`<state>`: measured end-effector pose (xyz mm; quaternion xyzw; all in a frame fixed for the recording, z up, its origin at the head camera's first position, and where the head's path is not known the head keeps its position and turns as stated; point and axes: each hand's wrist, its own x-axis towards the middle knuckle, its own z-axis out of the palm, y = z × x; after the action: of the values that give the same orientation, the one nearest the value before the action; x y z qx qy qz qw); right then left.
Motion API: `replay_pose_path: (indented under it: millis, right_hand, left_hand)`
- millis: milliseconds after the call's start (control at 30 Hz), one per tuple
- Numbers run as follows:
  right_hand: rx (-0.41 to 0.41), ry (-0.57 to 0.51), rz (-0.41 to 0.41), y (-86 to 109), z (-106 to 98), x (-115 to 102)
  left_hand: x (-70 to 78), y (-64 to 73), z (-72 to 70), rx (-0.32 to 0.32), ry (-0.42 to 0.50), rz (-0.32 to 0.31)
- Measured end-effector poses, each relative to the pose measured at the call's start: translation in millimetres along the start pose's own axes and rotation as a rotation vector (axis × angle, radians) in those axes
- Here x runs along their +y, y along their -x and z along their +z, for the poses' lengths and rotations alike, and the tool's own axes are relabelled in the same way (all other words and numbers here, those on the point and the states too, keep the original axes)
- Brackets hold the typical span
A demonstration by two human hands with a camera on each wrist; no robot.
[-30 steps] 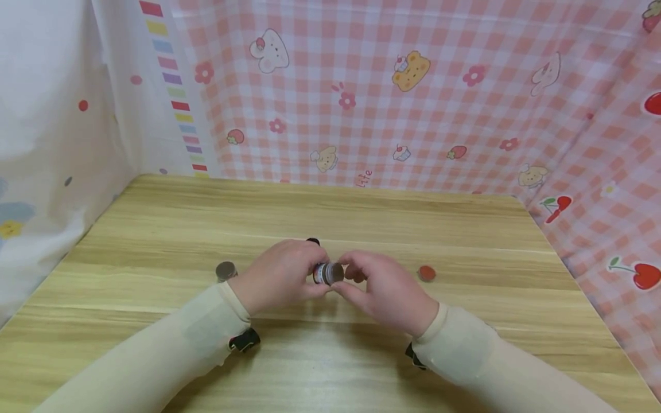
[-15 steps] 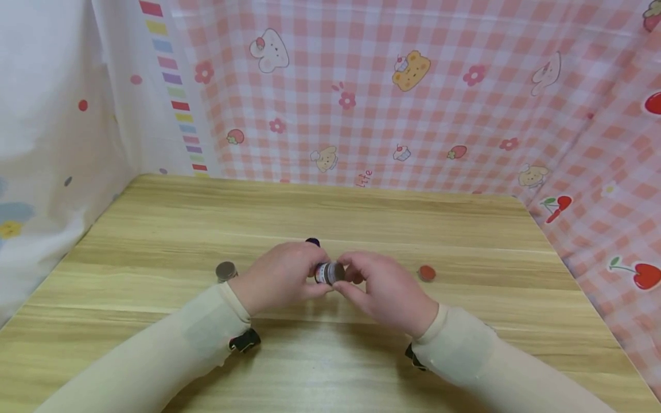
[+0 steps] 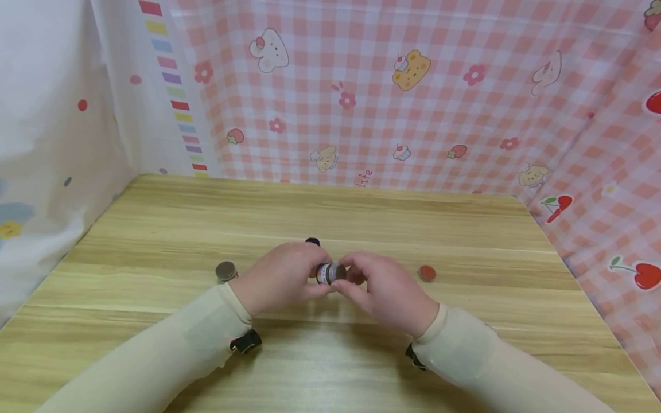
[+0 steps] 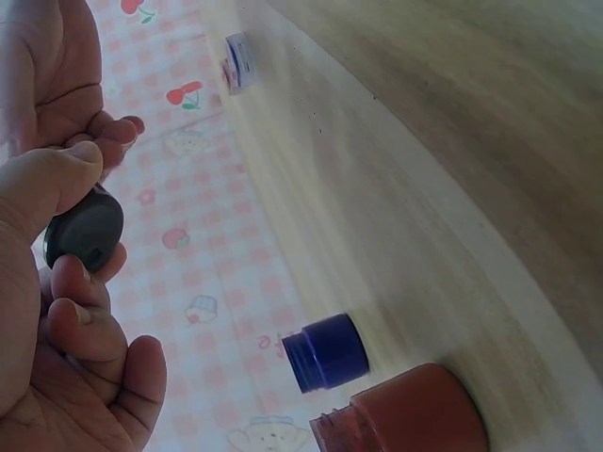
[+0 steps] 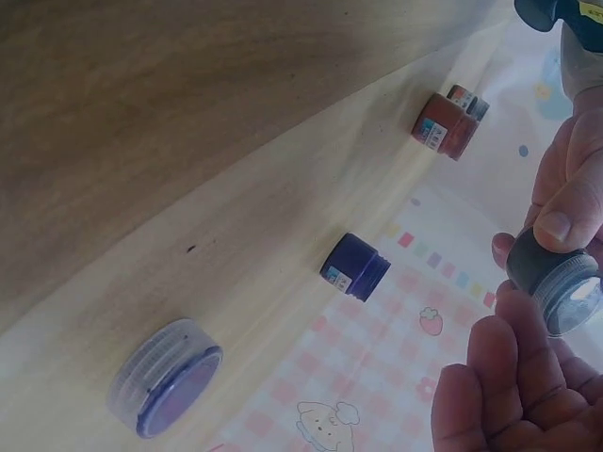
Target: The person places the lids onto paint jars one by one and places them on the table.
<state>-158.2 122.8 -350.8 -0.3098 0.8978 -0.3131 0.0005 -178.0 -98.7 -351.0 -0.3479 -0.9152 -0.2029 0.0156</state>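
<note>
In the head view my left hand (image 3: 284,272) grips a small dark paint jar (image 3: 323,273) that lies tilted on its side, its capped end towards the right. My right hand (image 3: 384,289) has thumb and fingertips round the jar's clear screw lid (image 3: 337,272). The jar's dark base (image 4: 89,231) shows between the left thumb and fingers in the left wrist view. In the right wrist view the clear lid (image 5: 573,297) lies just above my right fingers; the right thumb is hidden there.
An uncapped purple-blue jar (image 5: 353,266) stands behind the hands. A red-brown jar (image 5: 445,124) and a smaller capped one (image 5: 468,101) stand at the left. To the right, a loose clear lid (image 3: 426,273) with a red top lies on the wooden table (image 3: 330,373).
The jar has shifted slightly to the right and turned, so more of its label shows and its lid faces more to the right. Both hands stay almost in place.
</note>
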Motion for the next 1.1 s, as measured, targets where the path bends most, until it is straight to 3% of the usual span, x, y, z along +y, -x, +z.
replay_pose_path:
  millis: [300, 500, 1100]
  right_hand:
    - [0.009, 0.008, -0.036, -0.2, 0.7, 0.6]
    - [0.001, 0.013, 0.003, 1.0, -0.1, 0.1]
    - [0.011, 0.029, 0.003, 1.5, -0.9, -0.9]
  left_hand:
    - [-1.7, 1.6, 0.8, 0.010, 0.002, 0.003]
    - [-1.7, 1.7, 0.5, 0.009, 0.004, -0.003]
    - [-0.9, 2.1, 0.1, 0.007, 0.011, -0.003]
